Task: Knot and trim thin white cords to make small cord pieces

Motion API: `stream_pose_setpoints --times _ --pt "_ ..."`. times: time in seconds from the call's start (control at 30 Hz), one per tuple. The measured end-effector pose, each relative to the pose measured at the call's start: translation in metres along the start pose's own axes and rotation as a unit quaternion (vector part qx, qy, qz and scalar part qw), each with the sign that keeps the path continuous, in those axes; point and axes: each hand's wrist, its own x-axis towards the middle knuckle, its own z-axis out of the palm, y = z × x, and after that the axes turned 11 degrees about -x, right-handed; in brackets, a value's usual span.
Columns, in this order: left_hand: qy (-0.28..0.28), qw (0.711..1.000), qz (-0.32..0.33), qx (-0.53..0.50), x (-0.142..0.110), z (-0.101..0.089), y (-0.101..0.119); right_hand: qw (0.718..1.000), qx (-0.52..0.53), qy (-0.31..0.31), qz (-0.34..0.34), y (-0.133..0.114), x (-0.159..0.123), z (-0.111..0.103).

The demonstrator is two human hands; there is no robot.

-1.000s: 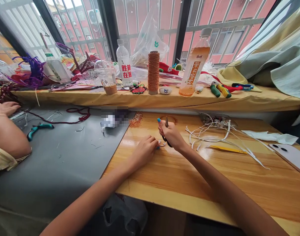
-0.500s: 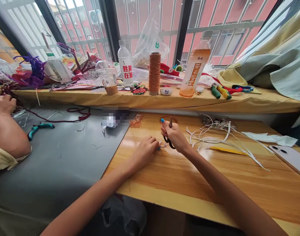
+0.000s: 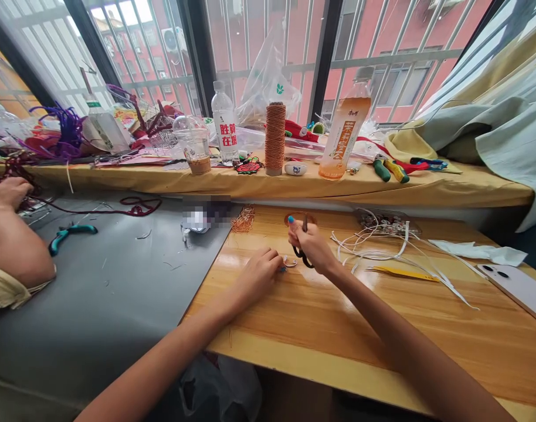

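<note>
Fingers pressed together [image 3: 274,258], the left hand [image 3: 260,269] apparently steadies a small white piece [image 3: 291,263] on the tabletop [image 3: 294,316] while the right hand [image 3: 314,246] clenches black scissors [image 3: 305,221], whose next move needs careful aim.

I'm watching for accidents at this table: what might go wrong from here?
The dark tool in the right hand is close to the left hand, so a slip could hurt it.
The loose white cords lie close beside the right hand and might snag it.
The bottle of orange drink stands near the front of the ledge; a knock could spill it onto the wooden table.
</note>
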Motion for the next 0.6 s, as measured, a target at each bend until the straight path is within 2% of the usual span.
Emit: stream_pose_setpoints --times 0.17,0.33,0.5,0.53,0.6 --pt "0.0 1.0 -0.005 0.002 0.0 0.001 -0.001 0.999 -0.032 -0.006 0.01 0.003 -0.001 -0.003" --pt "0.003 1.0 0.004 -0.005 0.0 0.003 -0.003 1.0 0.002 0.013 -0.001 -0.001 -0.001 -0.001" --pt "0.001 1.0 0.001 0.007 0.0 0.001 -0.001 0.999 -0.021 -0.028 0.021 0.004 -0.006 0.008" --pt "0.001 1.0 0.0 0.007 0.0 0.001 -0.001 1.0 -0.023 -0.013 0.015 0.003 -0.005 0.004" --pt "0.004 1.0 0.001 0.004 0.0 0.001 0.0 0.997 -0.049 0.065 -0.016 -0.001 -0.001 -0.012"
